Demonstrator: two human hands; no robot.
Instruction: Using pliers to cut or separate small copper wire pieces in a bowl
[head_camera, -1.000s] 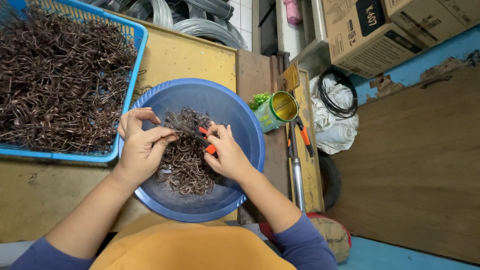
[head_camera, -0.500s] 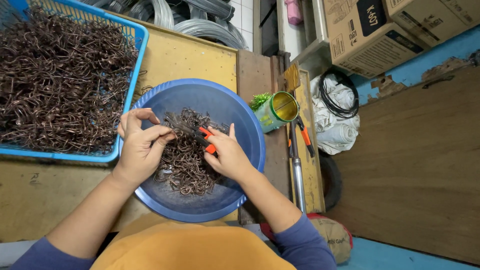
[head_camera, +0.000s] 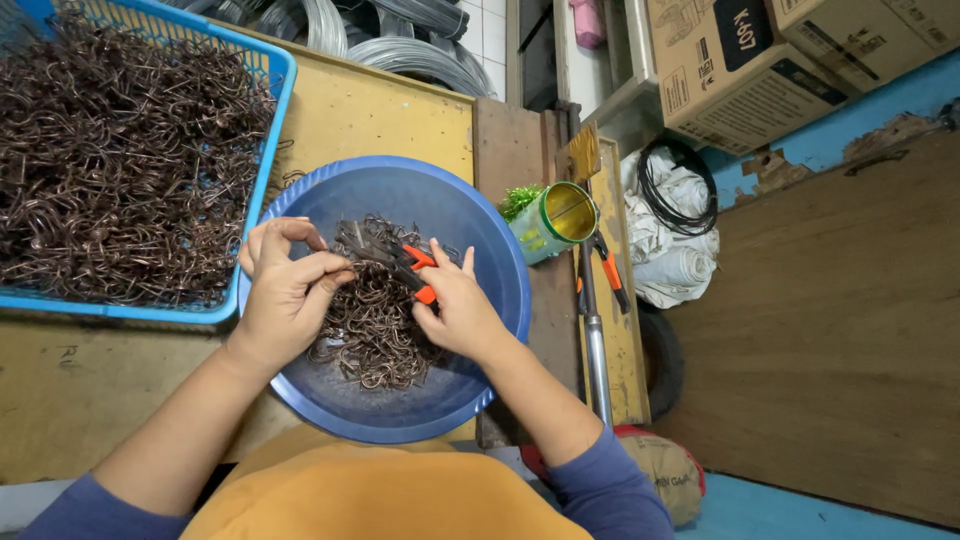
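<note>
Spreading across the view is the yellow worktop (head_camera: 380, 110), and on its left sits the big blue basket (head_camera: 262, 150), heaped with brown bent wire pieces (head_camera: 120, 170). Next in size, the round blue basin (head_camera: 480, 250) sits right in front of the person, holding a smaller tangle of wire hooks (head_camera: 375, 320) at its middle. Over that tangle, the left hand (head_camera: 290, 295) is pinched shut on a wire piece, fingertips together. The right hand (head_camera: 462, 315) is clenched around the orange-handled pliers (head_camera: 410, 262), whose nose points into the pile towards the left fingers.

Risk here, as I read it: the pliers' nose works very close to those left fingertips, so a slip could nip skin; springy wire ends could also prick a palm or flick out of the basin.

Packages now: two brown cardboard boxes (head_camera: 740, 60) sit top right, with dark print and a pale label. A green and yellow tin can (head_camera: 550, 220) lies on its side just beside the basin's right rim, and a second pair of orange-handled pliers (head_camera: 605, 270) lies by it.
</note>
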